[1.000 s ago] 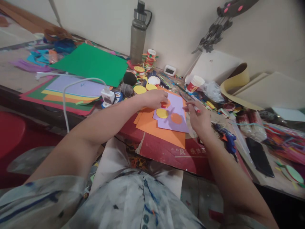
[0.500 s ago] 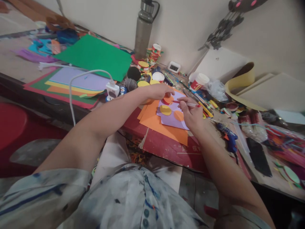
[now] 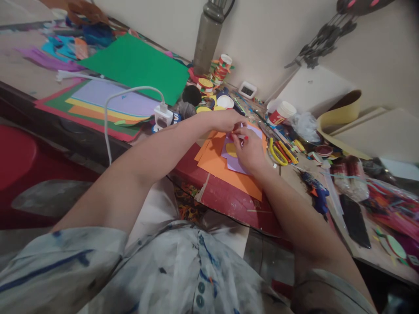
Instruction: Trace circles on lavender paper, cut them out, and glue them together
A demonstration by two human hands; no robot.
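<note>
My right hand [image 3: 249,151] is closed round a thin white pen with a red end [image 3: 244,137], held over a lilac paper sheet [image 3: 234,162]. A yellow paper circle [image 3: 231,149] lies on that sheet, partly hidden by the hand. The lilac sheet rests on an orange sheet [image 3: 218,165], which lies on red cardboard [image 3: 229,198]. My left hand [image 3: 228,121] reaches over the top of the sheets, fingers curled down against the paper beside the pen tip. What its fingertips press is hidden.
Yellow-handled scissors [image 3: 278,153] lie just right of my right hand. A white charger with cable [image 3: 163,117], stacked coloured sheets [image 3: 108,104], a green sheet [image 3: 137,67], a grey bottle [image 3: 207,37], a paper cup [image 3: 281,113], a blue glue gun [image 3: 316,192] and a black phone [image 3: 353,220] crowd the table.
My right hand has moved left with the pen, from the lilac sheet's right edge to over the paper circles, meeting my left hand. The orange circle is now covered.
</note>
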